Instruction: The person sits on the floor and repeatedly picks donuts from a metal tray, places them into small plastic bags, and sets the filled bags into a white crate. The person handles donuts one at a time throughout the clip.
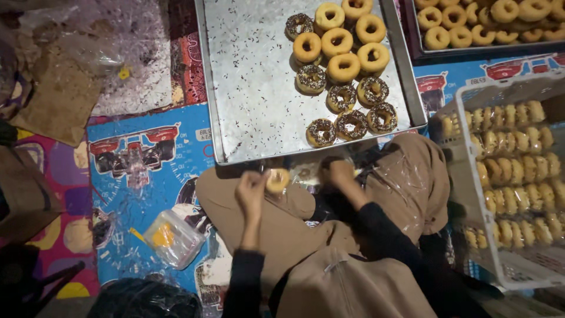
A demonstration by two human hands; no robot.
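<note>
My left hand (252,193) holds a plain golden doughnut (278,179) over my lap. My right hand (341,175) is closed on a clear plastic bag (307,172) just beside it. Both hands sit just below the near edge of a large metal tray (253,88). On the tray's right part lie several plain doughnuts (343,66) and several doughnuts with chocolate sprinkles (352,125). A clear plastic sheet (406,176) lies over my right knee.
A white plastic crate (465,194) full of packed doughnuts stands at the right. A second tray (412,41) of plain doughnuts is at the top right. A small clear plastic packet (172,237) lies on the colourful mat (135,176) at left, with brown paper (59,100) beyond.
</note>
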